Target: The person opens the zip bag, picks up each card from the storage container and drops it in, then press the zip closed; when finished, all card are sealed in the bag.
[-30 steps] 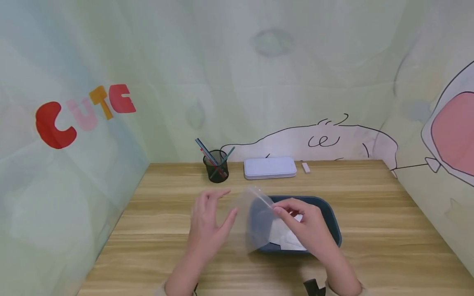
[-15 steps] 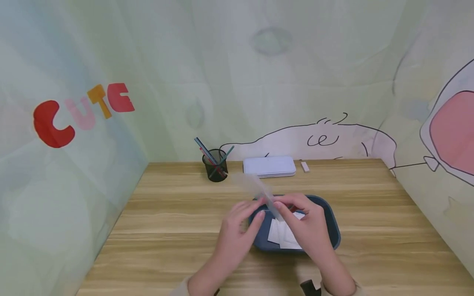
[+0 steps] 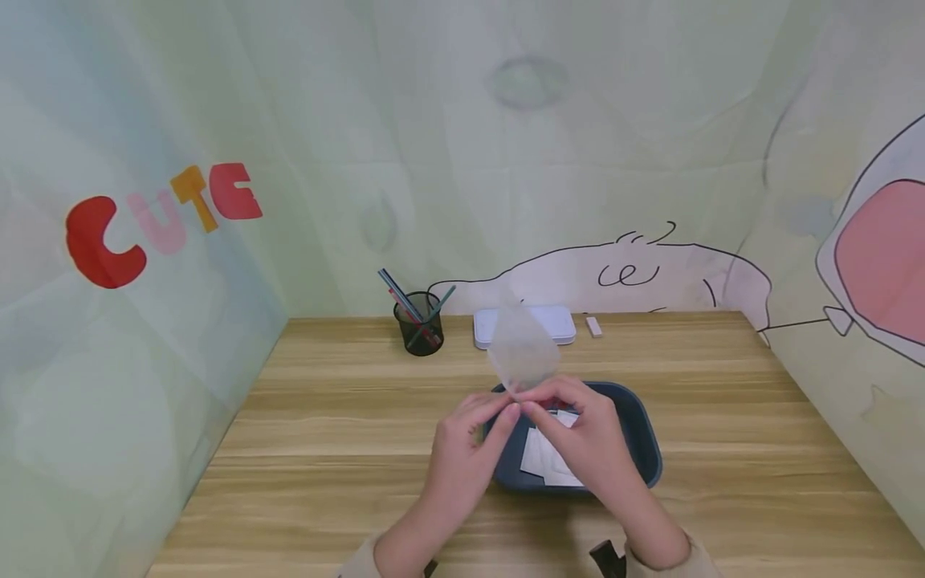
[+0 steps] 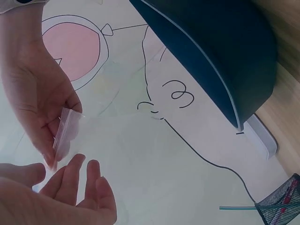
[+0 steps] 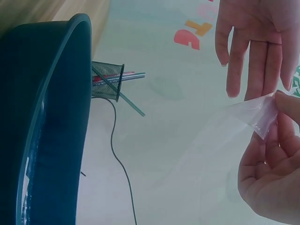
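Note:
A clear zip bag (image 3: pixel 523 345) stands up from the fingertips of both hands, above the far edge of a dark blue bin (image 3: pixel 646 433). My right hand (image 3: pixel 588 425) pinches its banded edge between thumb and fingers, seen closely in the right wrist view, where the bag (image 5: pixel 255 112) spreads out to the left. At the same edge my left hand (image 3: pixel 462 449) has its thumb and forefinger tips on the bag, while the other left-hand fingers (image 5: pixel 234 75) stay nearly straight. Several white paper-like pieces (image 3: pixel 542 461) lie inside the bin, partly covered by the right hand.
Behind the hands stand a black mesh pen cup (image 3: pixel 422 333) with several pens or pencils and a pale flat case (image 3: pixel 560 321). A small white eraser-like block (image 3: pixel 594 327) lies right of the case. Printed cloth walls surround the wooden table (image 3: pixel 325 417).
The left hand has moved right to meet the right hand at the bag. The bag has swung from hanging left of the right hand to pointing up and away.

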Motion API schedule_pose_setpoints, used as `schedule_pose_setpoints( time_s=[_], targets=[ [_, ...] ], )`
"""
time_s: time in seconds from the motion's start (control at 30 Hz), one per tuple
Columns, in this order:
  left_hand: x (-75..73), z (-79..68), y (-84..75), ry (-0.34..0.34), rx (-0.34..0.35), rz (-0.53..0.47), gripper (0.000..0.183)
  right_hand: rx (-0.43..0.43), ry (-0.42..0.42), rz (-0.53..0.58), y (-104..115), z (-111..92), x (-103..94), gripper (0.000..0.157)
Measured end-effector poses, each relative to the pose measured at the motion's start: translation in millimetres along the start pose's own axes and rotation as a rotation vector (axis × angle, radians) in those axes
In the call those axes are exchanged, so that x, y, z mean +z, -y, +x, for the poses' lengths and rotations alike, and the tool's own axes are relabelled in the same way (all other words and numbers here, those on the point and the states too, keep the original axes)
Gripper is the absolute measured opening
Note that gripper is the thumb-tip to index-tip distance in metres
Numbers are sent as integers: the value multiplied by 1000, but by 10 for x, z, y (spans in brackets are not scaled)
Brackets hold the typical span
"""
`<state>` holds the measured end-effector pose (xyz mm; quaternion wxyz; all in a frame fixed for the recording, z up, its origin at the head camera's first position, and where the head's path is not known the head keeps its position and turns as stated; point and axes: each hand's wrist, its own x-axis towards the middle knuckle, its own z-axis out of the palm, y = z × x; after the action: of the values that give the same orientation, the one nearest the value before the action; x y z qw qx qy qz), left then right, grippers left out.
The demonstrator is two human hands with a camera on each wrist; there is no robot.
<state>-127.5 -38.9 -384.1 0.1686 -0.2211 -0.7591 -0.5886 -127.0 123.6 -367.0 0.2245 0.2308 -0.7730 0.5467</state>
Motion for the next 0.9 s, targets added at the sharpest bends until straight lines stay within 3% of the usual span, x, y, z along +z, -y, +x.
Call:
schedule_pose_setpoints(
  time_s=[0.17,0.43,0.73,0.9],
  targets=[
    [8,-11,12,-23,-40,-17,26,24,44,4,145,36,2,15],
    [12,3,-29,-31,-79,-23,17,103,138,21,-97,15,-43,9],
    [-6,-27,6,77,-42,-17,24,269,275,56,-136,37,-124,11],
    [-5,-22,19,83,-42,1,24,318,340,92,-149,38,-157,11]
  ],
)
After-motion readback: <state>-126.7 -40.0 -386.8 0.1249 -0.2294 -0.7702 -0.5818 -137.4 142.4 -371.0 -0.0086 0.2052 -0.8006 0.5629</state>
